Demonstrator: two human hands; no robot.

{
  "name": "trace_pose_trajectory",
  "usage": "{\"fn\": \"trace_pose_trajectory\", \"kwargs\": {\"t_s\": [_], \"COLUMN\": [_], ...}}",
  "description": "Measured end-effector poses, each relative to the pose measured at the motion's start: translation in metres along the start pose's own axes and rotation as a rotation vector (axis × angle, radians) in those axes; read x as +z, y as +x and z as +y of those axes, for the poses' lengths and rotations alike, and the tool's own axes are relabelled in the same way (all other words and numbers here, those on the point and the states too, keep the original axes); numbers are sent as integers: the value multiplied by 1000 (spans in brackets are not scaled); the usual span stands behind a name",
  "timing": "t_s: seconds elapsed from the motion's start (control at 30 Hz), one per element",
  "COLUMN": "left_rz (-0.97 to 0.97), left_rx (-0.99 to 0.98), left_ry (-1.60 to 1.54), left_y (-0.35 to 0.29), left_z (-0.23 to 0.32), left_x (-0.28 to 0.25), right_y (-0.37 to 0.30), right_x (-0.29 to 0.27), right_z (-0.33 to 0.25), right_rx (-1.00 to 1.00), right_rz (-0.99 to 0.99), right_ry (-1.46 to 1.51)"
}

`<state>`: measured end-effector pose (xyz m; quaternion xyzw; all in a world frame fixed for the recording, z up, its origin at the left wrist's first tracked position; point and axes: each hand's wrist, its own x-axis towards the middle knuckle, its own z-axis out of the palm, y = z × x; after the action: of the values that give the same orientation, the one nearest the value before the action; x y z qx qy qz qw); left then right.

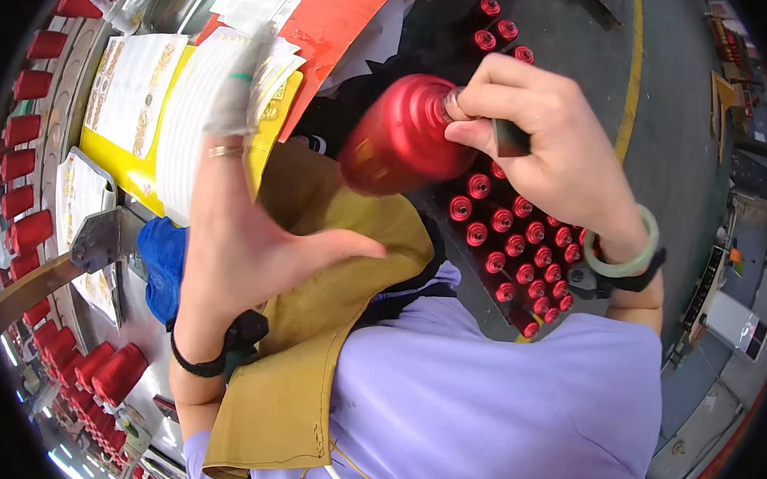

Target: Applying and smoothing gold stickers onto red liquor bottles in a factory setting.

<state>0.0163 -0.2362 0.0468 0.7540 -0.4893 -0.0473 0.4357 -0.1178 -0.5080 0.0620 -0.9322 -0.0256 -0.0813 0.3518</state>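
My right hand (542, 118) grips a shiny red bottle (406, 141) by its narrow neck, the body tilted to the lower left in the air. Against that palm shows a small dark piece (512, 139); its kind I cannot make out. My left hand (231, 249) is empty, thumb stretched toward the bottle and fingers pointing up, slightly blurred. Pale coverings (235, 102) wrap those fingers. Behind them lies a stack of white strips (180, 142) on a yellow sheet (135, 179), with a patterned label sheet (131, 87) beside it.
On the right below my right hand, several red bottles (522, 238) stand in rows. A red board (338, 33) slants behind the yellow sheet. At left are a metal bracket (102, 238), a blue cloth (161, 262) and a conveyor (55, 127) with red bottles. A brown apron (279, 407) covers my lap.
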Motion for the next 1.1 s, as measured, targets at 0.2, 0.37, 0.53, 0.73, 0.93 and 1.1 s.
{"fn": "trace_pose_trajectory", "kwargs": {"t_s": [0.2, 0.37, 0.53, 0.73, 0.93, 1.1], "left_rz": [432, 722, 993, 1025, 1371, 1555], "left_rx": [-293, -537, -704, -613, -949, -985], "left_ry": [123, 291, 561, 1012, 1248, 961], "left_y": [-77, -162, -229, -303, -383, -432], "left_z": [-25, -23, -10, 3, -15, -71], "left_x": [-67, -106, -131, -150, -175, -180], "right_y": [-78, -149, -178, -186, -114, 53], "right_x": [149, 274, 338, 339, 242, 99], "right_z": [138, 225, 262, 263, 228, 114], "right_rx": [444, 593, 764, 805, 590, -56], "right_rz": [41, -23, -208, -450, 69, 650], "right_ry": [-274, -349, -501, -477, -197, -182]}}
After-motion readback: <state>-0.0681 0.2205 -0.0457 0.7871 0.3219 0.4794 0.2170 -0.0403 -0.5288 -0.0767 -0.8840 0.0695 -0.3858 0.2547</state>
